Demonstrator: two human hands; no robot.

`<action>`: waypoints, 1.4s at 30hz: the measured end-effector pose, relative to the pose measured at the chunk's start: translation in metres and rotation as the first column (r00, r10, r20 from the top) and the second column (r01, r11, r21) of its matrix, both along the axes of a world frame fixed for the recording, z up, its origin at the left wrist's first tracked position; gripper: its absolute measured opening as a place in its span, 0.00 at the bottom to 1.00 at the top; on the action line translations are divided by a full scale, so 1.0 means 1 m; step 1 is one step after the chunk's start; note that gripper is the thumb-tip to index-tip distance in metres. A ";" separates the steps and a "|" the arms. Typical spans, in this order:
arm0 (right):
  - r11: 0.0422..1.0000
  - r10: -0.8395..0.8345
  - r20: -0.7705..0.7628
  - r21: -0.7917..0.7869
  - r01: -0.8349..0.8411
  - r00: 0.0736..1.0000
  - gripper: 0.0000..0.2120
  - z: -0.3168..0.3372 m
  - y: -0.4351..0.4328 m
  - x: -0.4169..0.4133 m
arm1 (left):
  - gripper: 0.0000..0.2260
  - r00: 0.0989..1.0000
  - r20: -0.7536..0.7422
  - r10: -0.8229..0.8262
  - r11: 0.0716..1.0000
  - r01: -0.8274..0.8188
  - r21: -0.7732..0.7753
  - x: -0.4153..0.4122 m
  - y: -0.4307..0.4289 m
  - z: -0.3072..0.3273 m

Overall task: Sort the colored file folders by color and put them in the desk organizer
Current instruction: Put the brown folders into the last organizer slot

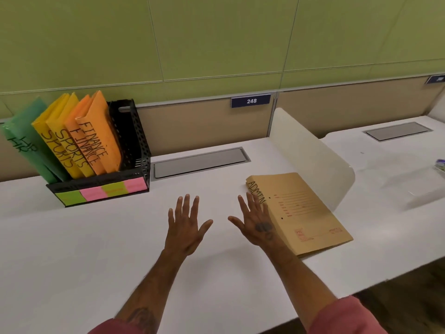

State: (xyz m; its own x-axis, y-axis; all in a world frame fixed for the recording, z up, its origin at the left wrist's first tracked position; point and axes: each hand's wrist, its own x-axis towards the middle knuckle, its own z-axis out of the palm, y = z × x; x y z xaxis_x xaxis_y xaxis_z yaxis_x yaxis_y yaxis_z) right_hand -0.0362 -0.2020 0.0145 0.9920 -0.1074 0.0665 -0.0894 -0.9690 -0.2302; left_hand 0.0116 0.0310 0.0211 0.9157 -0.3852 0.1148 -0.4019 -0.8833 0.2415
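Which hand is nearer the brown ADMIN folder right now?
Right. The right hand is spread at the left edge of the brown ADMIN folder, overlapping it in view; the left hand is spread farther left, over bare desk.

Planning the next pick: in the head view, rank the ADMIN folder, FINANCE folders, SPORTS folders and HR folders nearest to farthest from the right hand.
1. ADMIN folder: flat on the desk, just right of the right hand.
2. FINANCE folders: leaning in the desk organizer, far left.
3. SPORTS folders: just left of those.
4. HR folders: leftmost, farthest.
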 end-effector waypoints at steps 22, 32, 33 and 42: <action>0.959 -0.252 -0.305 0.049 0.279 0.918 0.48 -0.060 -0.216 -0.024 | 0.41 0.958 -0.282 -0.050 0.993 0.016 -0.120 -0.016 -0.201 -0.049; 0.946 -0.270 -0.337 0.081 0.313 0.902 0.40 -0.081 -0.273 -0.030 | 0.35 0.782 -0.585 0.215 0.891 -0.402 -0.210 -0.020 -0.274 -0.055; 0.943 -0.278 -0.333 0.086 0.322 0.901 0.40 -0.083 -0.275 -0.030 | 0.33 0.744 -0.629 0.223 0.871 -0.443 -0.214 -0.020 -0.279 -0.056; 0.936 -0.281 -0.338 0.110 0.334 0.898 0.41 -0.082 -0.273 -0.031 | 0.38 0.664 -0.712 0.228 0.792 -0.551 -0.261 -0.018 -0.297 -0.047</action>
State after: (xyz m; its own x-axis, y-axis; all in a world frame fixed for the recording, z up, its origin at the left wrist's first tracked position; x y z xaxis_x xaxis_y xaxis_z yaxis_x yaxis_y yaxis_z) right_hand -0.0669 -0.4752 -0.0673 0.8743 -0.3932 -0.2847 -0.4697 -0.8334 -0.2912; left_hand -0.0065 -0.2657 -0.0259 0.8787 -0.0317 -0.4763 0.3419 -0.6544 0.6744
